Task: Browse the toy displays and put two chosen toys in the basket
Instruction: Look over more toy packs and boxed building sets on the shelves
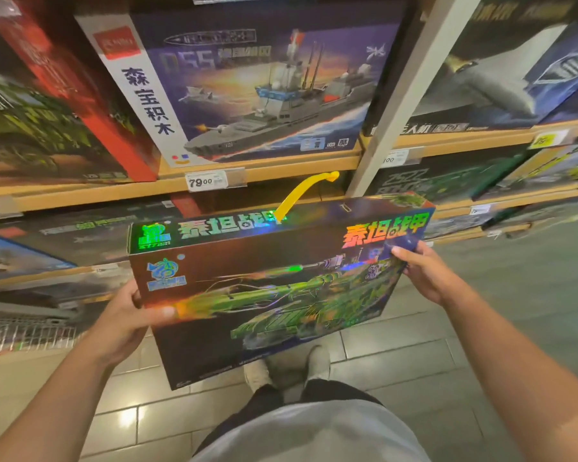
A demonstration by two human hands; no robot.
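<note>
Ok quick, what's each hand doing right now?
Left hand: holding the left edge of the tank toy box.
Right hand: holding the box's right edge, thumb on the front.

Holographic tank box (pixel 274 291) between both hands, left (pixel 131 315) and right (pixel 424 275), before shelves (pixel 264 163).

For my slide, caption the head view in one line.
Both hands, left hand and right hand, hold a holographic tank toy box before shelves of building-block sets, beneath a warship box.
</note>
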